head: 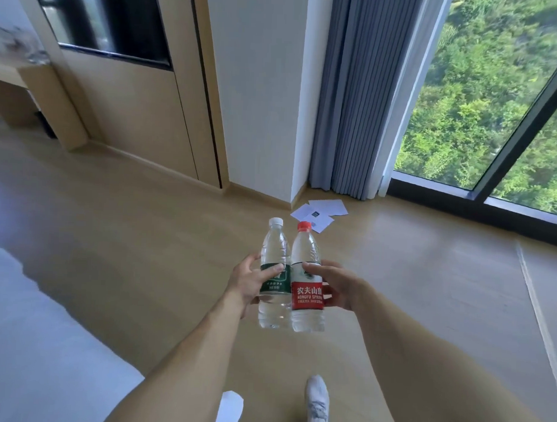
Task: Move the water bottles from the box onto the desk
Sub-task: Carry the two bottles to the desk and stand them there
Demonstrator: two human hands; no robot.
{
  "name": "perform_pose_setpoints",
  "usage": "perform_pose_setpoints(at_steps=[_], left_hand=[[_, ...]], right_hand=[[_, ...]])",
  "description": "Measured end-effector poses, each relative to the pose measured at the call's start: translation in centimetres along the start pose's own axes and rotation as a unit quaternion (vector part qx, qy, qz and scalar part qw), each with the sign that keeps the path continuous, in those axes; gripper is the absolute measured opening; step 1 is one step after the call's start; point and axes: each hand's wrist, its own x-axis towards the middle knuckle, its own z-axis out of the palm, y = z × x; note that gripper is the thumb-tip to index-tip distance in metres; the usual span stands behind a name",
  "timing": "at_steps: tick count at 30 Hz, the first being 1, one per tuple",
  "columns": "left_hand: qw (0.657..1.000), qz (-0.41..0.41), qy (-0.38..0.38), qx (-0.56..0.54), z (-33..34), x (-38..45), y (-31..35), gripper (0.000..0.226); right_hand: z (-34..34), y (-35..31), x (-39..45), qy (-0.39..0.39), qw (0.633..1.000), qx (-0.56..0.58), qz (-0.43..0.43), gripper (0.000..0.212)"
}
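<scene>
My left hand (249, 281) grips a clear water bottle with a white cap and green label (272, 308), held upright above the floor. Right beside it, touching, stands a clear bottle with a red cap and red label (307, 256), gripped by my right hand (334, 285). Both bottles are carried in front of me at mid-frame. The wooden desk (10, 70) shows blurred at the far left edge. No box is in view.
White bedding (30, 328) fills the lower left. Loose white papers (321, 212) lie on the wooden floor near the grey curtain (354, 96). A floor-to-ceiling window (495, 108) is at right. My white shoes (317, 404) show at the bottom.
</scene>
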Motion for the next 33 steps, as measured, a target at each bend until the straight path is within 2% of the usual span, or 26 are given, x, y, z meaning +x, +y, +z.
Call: perform_pose_setpoints(at_steps=[9, 16, 20, 22, 24, 28, 33], left_hand=[[0.993, -0.015, 0.108, -0.052, -3.8, 13.9, 3.8, 0.040], [0.976, -0.022, 0.198, -0.083, -7.4, 21.9, 8.5, 0.047], [0.962, -0.029, 0.249, -0.107, -11.0, 24.2, 10.1, 0.077], [0.955, -0.028, 0.271, -0.120, -13.2, 25.2, 10.6, 0.081], [0.947, -0.030, 0.291, -0.133, -15.4, 26.2, 11.0, 0.081], [0.929, -0.022, 0.332, -0.161, -20.7, 28.6, 11.6, 0.061], [0.929, -0.014, 0.330, -0.164, -29.2, 32.5, 13.6, 0.062]], right_hand=[[2.3, -10.4, 16.1, -0.102, 0.993, -0.062, 0.008, 0.035], [5.6, -20.1, 25.9, -0.191, 0.973, -0.132, 0.007, 0.037], [9.7, -23.3, 29.7, -0.239, 0.959, -0.151, 0.017, 0.037], [12.1, -24.5, 31.5, -0.261, 0.951, -0.165, 0.019, 0.036], [14.8, -25.6, 33.3, -0.280, 0.943, -0.180, 0.023, 0.033], [20.6, -27.7, 37.4, -0.304, 0.930, -0.205, 0.024, 0.033], [29.2, -30.8, 43.0, -0.315, 0.924, -0.218, 0.025, 0.035]])
